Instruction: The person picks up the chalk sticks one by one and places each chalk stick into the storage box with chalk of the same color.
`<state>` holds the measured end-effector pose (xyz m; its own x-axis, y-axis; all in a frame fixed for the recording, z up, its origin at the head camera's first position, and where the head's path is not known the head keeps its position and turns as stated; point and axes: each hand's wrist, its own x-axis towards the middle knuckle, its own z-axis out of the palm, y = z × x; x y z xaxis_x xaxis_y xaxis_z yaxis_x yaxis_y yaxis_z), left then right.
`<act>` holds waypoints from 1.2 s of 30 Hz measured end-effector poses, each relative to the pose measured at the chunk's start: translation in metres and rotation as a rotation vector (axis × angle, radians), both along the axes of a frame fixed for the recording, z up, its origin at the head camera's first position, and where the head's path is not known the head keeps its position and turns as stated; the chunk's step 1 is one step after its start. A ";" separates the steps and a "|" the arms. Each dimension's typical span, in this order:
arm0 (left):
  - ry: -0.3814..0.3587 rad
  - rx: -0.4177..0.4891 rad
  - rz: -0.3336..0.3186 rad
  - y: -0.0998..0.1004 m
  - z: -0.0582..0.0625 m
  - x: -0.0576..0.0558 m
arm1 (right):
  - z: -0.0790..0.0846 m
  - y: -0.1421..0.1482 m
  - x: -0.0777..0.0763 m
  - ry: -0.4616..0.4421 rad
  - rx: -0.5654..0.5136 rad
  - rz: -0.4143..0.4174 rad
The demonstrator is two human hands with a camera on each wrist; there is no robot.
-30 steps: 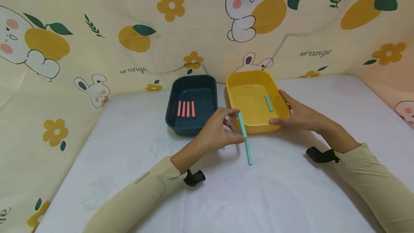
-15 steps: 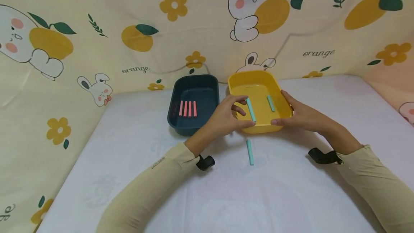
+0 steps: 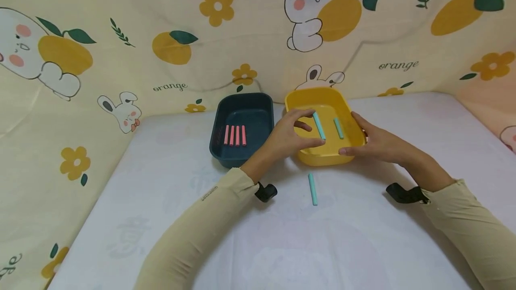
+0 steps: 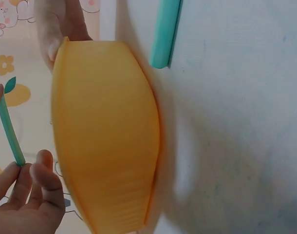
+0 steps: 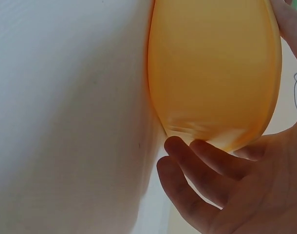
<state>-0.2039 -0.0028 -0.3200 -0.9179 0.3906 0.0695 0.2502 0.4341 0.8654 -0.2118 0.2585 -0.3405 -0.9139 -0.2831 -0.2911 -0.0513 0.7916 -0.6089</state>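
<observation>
Over the yellow plastic bin [image 3: 318,160], my left hand [image 3: 288,135] pinches a teal chalk stick [image 3: 319,125] by its two ends, between thumb and fingertip. My right hand [image 3: 380,143] holds the bin's right side, its thumb over the rim near the front corner; the right wrist view shows its fingers [image 5: 202,168] curled against the outer wall. Inside the bin lies another teal chalk stick [image 3: 338,128]. A third teal chalk stick [image 3: 312,189] rests on the white tabletop in front of it.
Left of the yellow bin stands a dark blue bin [image 3: 230,163] with several pink chalk sticks [image 3: 231,136] lined up inside. A patterned cloth [image 3: 169,8] forms the wall behind. White cloth [image 3: 262,245] covers the table.
My left hand has lifted the teal chalk from near the table stick and carried it up and right over the yellow bin. The right hand stays on the bin; the view shifted slightly.
</observation>
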 end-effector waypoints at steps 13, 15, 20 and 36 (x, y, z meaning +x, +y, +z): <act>0.088 -0.178 -0.053 0.013 0.003 -0.023 | 0.000 0.001 -0.001 -0.003 0.019 -0.002; 0.121 -0.214 -0.069 0.015 0.002 -0.028 | -0.001 0.001 -0.001 -0.002 0.021 0.001; 0.170 -0.307 -0.100 0.020 -0.001 -0.038 | 0.000 0.002 0.000 0.011 0.039 0.001; 0.170 -0.576 -0.115 0.049 -0.010 -0.062 | 0.001 -0.001 0.001 0.014 0.012 0.018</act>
<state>-0.2663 0.0465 -0.3303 -0.8623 0.5047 -0.0407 0.4371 0.7826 0.4434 -0.2108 0.2577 -0.3398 -0.9128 -0.2957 -0.2819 -0.0736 0.7978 -0.5985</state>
